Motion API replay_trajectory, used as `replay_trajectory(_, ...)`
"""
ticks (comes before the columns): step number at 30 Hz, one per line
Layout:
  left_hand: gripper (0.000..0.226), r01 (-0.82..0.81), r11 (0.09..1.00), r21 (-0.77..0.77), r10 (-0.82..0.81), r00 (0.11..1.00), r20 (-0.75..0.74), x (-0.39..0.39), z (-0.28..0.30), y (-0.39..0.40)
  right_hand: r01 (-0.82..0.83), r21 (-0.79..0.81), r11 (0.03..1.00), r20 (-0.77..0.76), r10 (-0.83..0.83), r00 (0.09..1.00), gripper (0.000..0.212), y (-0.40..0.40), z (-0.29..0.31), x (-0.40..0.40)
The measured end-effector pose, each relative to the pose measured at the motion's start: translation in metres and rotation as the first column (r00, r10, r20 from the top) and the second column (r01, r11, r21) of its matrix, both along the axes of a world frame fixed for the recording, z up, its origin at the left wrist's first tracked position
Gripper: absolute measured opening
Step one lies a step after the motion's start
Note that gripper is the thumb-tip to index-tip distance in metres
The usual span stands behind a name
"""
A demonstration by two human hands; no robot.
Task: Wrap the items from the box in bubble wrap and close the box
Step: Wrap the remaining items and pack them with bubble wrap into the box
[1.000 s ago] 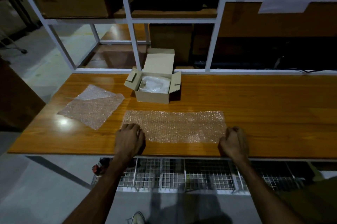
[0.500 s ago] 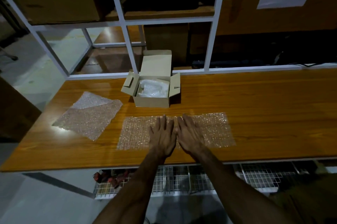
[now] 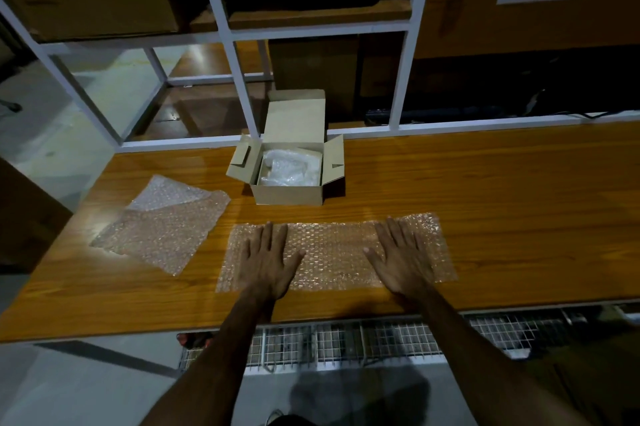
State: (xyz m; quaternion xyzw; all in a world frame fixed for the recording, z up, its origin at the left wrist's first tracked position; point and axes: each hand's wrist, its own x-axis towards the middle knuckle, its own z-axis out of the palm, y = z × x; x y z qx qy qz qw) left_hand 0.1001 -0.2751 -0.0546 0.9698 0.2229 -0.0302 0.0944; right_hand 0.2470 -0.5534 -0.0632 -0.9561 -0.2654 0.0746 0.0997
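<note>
The light, limp clear bubble-wrap sheet (image 3: pixel 334 252) just before the open brown cardboard box (image 3: pixel 289 171) is pressed flat by the splayed, empty left hand (image 3: pixel 268 261) and right hand (image 3: pixel 401 259); it is probably best gripped at its corners.

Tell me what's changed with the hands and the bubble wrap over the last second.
The left hand and right hand left the sheet's near corners, met flat at the middle of the bubble wrap sheet, then slid apart toward its ends, palms down, smoothing it. Nothing is gripped. The open box with its plastic-wrapped contents and the second sheet on the table stayed put.
</note>
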Motion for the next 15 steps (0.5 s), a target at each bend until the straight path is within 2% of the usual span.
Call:
replay_trajectory(7, 0.100, -0.077, 0.997, 0.013, 0.077, 0.997, 0.020, -0.018, 0.001, 0.028, 0.072, -0.049, 0.996, 0.058, -0.069, 0.996, 0.090, -0.038, 0.003, 0.016)
replay_trajectory(15, 0.095, -0.119, 0.993, -0.010, 0.119, 0.993, 0.019, -0.032, 0.002, 0.039, 0.151, -0.068, 0.986, 0.020, -0.150, 0.988, 0.091, -0.062, 0.004, 0.028)
